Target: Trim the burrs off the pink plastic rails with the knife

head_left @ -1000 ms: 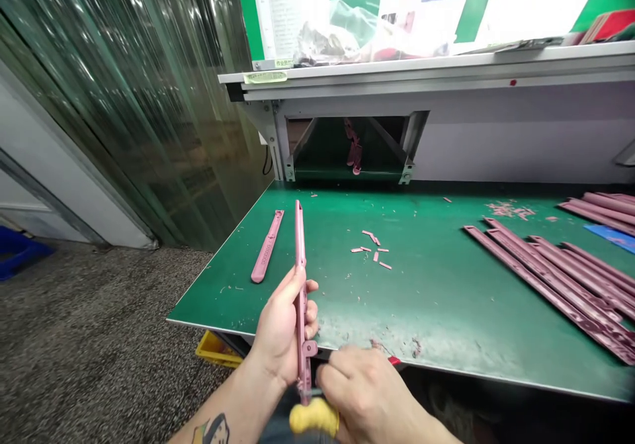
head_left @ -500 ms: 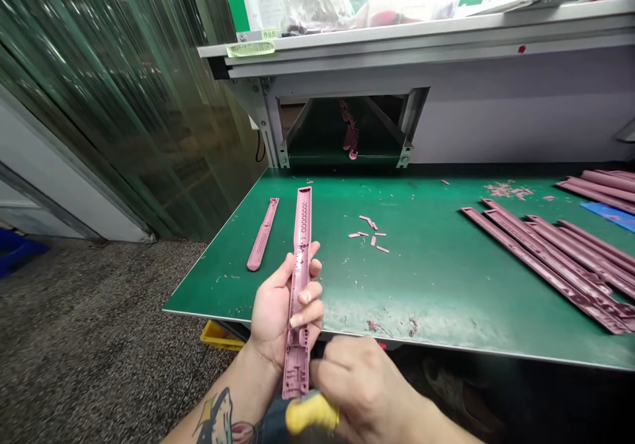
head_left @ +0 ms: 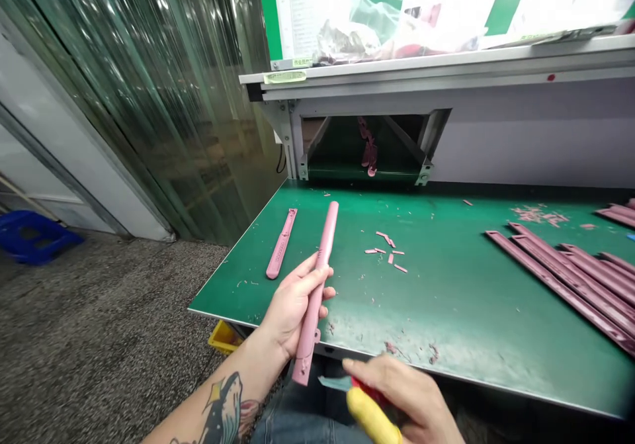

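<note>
My left hand (head_left: pixel 294 302) is wrapped round a long pink plastic part (head_left: pixel 325 249), its smooth rounded side up. The part slants from the far end over the table down past the front edge. Near its lower end a small tab sticks out on the right. Low in the view, my right hand (head_left: pixel 404 388) is closed on a knife (head_left: pixel 337 383) with a short pointed blade and some red at the handle. A yellow cover (head_left: pixel 370 417) lies where the thumb would be. The blade points left, just apart from the part's lower end.
The green table (head_left: pixel 446 305) bears a shorter pink part (head_left: pixel 282 245) at left, small pink scraps (head_left: pixel 389 249) in the middle, and several long pink parts (head_left: pixel 560 272) at right. Behind is a conveyor opening (head_left: pixel 367 143) with pink pieces. A shelf (head_left: pixel 421 73) runs above.
The long pink part has been turned over, from its hollow ribbed side to its smooth side, and tilts more to the right. My right hand has moved right, away from its lower end.
</note>
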{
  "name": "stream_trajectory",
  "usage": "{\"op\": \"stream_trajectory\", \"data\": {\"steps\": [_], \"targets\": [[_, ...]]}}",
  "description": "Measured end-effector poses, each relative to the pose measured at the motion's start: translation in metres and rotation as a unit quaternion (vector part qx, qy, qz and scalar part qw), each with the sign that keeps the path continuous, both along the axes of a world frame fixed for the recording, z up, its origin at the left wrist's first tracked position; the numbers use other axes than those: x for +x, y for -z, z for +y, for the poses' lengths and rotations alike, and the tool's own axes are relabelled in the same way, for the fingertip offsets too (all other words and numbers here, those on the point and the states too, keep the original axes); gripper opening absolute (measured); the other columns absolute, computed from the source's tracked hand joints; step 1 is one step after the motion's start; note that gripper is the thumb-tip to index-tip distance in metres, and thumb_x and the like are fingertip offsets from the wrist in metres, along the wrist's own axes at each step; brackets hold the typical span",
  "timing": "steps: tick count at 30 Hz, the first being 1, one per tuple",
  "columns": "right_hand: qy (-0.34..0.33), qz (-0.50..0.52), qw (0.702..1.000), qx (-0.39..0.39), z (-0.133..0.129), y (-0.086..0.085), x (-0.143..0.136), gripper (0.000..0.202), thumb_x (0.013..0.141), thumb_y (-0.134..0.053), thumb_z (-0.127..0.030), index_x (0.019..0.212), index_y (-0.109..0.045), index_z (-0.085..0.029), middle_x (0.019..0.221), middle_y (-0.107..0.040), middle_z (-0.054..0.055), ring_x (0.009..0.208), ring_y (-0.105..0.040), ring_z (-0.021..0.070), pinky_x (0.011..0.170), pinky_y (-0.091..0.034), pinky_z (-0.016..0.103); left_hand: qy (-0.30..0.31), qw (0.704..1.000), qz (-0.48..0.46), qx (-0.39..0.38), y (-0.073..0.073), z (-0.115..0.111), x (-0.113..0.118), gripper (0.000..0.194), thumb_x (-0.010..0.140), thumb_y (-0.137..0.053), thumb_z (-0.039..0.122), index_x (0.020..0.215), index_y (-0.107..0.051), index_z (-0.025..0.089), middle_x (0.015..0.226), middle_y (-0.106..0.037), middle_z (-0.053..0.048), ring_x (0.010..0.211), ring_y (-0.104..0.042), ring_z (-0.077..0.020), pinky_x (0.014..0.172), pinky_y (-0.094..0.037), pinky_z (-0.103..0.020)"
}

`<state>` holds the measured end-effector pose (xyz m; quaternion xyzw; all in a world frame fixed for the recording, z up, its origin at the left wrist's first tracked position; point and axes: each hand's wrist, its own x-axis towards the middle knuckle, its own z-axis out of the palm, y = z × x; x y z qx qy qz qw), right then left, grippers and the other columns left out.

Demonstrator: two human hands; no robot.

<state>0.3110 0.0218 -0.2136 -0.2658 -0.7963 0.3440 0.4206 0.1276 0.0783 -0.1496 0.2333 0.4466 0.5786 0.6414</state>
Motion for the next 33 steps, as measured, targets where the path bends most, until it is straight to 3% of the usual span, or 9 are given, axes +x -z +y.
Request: {"op": "stream_trajectory", "data": {"steps": [3, 8, 15, 19, 22, 24, 26, 31, 33], "targets": [[0.012, -0.061, 0.997, 0.046, 0.008, -0.015, 0.002, 0.028, 0.085, -0.064, -0.025, 0.113, -0.066, -0.023, 0.081, -0.067, 0.006, 0.068, -0.061, 0.0164, 0.062, -0.05, 0.027, 0.022, 0.999, 0.049, 0.004, -0.003, 0.0, 0.004, 0.042, 0.074, -0.073, 0.022, 0.115, -0.064, 0.024, 0.09, -0.06, -0.001, 0.055, -0.059, -0.0062, 0.034, -0.045, -0.012], [0.057, -0.13, 0.989, 0.048, 0.01, -0.027, 0.0, 0.023, 0.087, -0.06, -0.027, 0.108, -0.069, -0.024, 0.078, -0.065, 0.005, 0.065, -0.06, 0.0158, 0.058, -0.047, 0.026, 0.054, 0.995, 0.089, 0.001, 0.002, 0.001, 0.01, 0.049, 0.074, -0.074, 0.025, 0.122, -0.061, 0.025, 0.091, -0.059, -0.002, 0.054, -0.057, -0.0064, 0.034, -0.045, -0.013], [0.155, -0.052, 0.98, 0.115, 0.013, -0.016, 0.008, 0.033, 0.085, -0.061, -0.018, 0.117, -0.063, -0.022, 0.086, -0.064, 0.007, 0.072, -0.059, 0.0172, 0.063, -0.048, 0.028, 0.076, 0.991, 0.115, 0.002, -0.001, 0.001, 0.018, 0.057, 0.072, -0.075, 0.026, 0.126, -0.057, 0.025, 0.086, -0.057, -0.001, 0.052, -0.056, -0.007, 0.033, -0.044, -0.015], [0.207, 0.105, 0.971, -0.062, 0.012, -0.015, 0.002, 0.025, 0.091, -0.055, -0.029, 0.113, -0.062, -0.022, 0.091, -0.066, 0.007, 0.078, -0.062, 0.0177, 0.065, -0.05, 0.027, 0.065, 0.99, 0.125, 0.007, -0.002, 0.003, 0.023, 0.06, 0.072, -0.075, 0.025, 0.128, -0.055, 0.024, 0.087, -0.058, -0.002, 0.058, -0.059, -0.0093, 0.037, -0.047, -0.016], [0.103, 0.163, 0.945, -0.264, 0.009, -0.021, -0.015, 0.032, 0.086, -0.061, -0.042, 0.11, -0.062, -0.021, 0.089, -0.067, 0.006, 0.071, -0.061, 0.0161, 0.06, -0.05, 0.025, 0.04, 0.991, 0.131, 0.015, 0.001, 0.007, 0.031, 0.057, 0.075, -0.073, 0.027, 0.128, -0.055, 0.026, 0.077, -0.057, 0.001, 0.057, -0.056, -0.008, 0.043, -0.048, -0.016], [0.036, 0.178, 0.927, -0.329, 0.012, -0.021, -0.024, 0.036, 0.079, -0.07, -0.04, 0.108, -0.063, -0.021, 0.088, -0.067, 0.004, 0.068, -0.06, 0.0145, 0.061, -0.049, 0.025, 0.024, 0.991, 0.131, 0.017, 0.002, 0.009, 0.039, 0.056, 0.076, -0.072, 0.029, 0.129, -0.053, 0.03, 0.069, -0.054, 0.004, 0.053, -0.051, -0.0066, 0.043, -0.046, -0.015], [0.042, 0.186, 0.927, -0.323, 0.019, -0.016, -0.021, 0.027, 0.078, -0.072, -0.038, 0.097, -0.067, -0.019, 0.08, -0.066, 0.003, 0.067, -0.058, 0.0136, 0.063, -0.049, 0.025, 0.008, 0.991, 0.131, 0.017, 0.002, 0.01, 0.044, 0.054, 0.076, -0.072, 0.031, 0.127, -0.055, 0.031, 0.067, -0.053, 0.005, 0.053, -0.05, -0.0057, 0.046, -0.045, -0.013], [0.29, 0.257, 0.88, -0.274, 0.039, -0.007, 0.014, 0.023, 0.081, -0.067, -0.04, 0.084, -0.066, -0.018, 0.068, -0.062, 0.0, 0.059, -0.055, 0.0112, 0.055, -0.046, 0.022, -0.023, 0.991, 0.131, 0.028, -0.002, 0.01, 0.052, 0.048, 0.074, -0.074, 0.027, 0.121, -0.061, 0.027, 0.07, -0.058, 0.004, 0.06, -0.053, -0.0051, 0.056, -0.047, -0.012], [0.258, 0.263, 0.886, -0.282, 0.041, -0.014, 0.018, 0.026, 0.08, -0.069, -0.04, 0.095, -0.066, -0.019, 0.08, -0.066, 0.002, 0.069, -0.059, 0.0131, 0.063, -0.049, 0.024, -0.032, 0.99, 0.129, 0.035, -0.001, 0.012, 0.061, 0.046, 0.074, -0.074, 0.026, 0.119, -0.063, 0.026, 0.069, -0.057, 0.004, 0.06, -0.053, -0.0048, 0.057, -0.047, -0.012]]}}
